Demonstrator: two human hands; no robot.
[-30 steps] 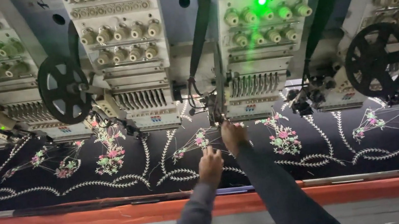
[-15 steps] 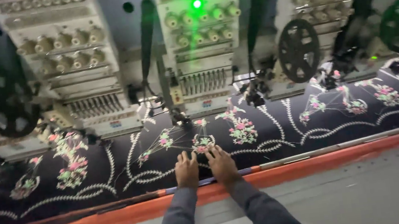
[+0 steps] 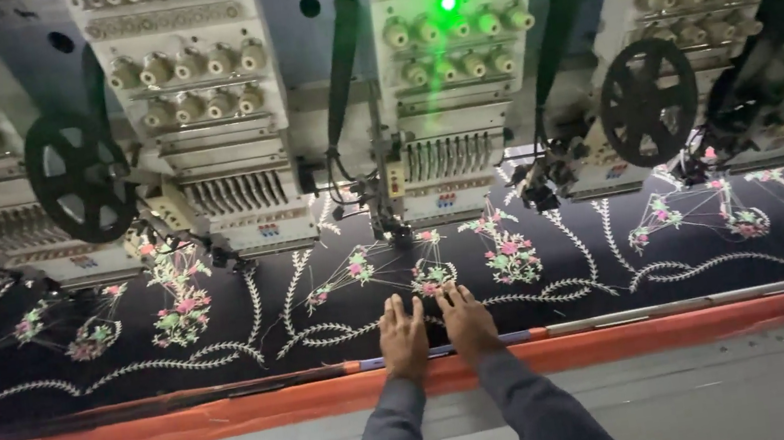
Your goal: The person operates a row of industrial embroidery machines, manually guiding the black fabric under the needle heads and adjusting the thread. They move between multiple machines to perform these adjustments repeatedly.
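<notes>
Both hands lie flat, palms down, side by side on the black cloth (image 3: 229, 357), near its front edge. Left hand (image 3: 403, 331): fingers together and straight, holding nothing. Right hand (image 3: 467, 319): the same, fingers slightly spread, tips just short of a pink flower (image 3: 433, 276) stitched in the cloth. Whether the thumbs touch is hard to tell.

The cloth stretches left to right under a row of embroidery heads (image 3: 441, 92); one shows a green light (image 3: 448, 3). Black reels (image 3: 648, 102) hang between the heads. An orange strip (image 3: 187, 423) borders the cloth at the near side, then a grey metal rail (image 3: 736, 376).
</notes>
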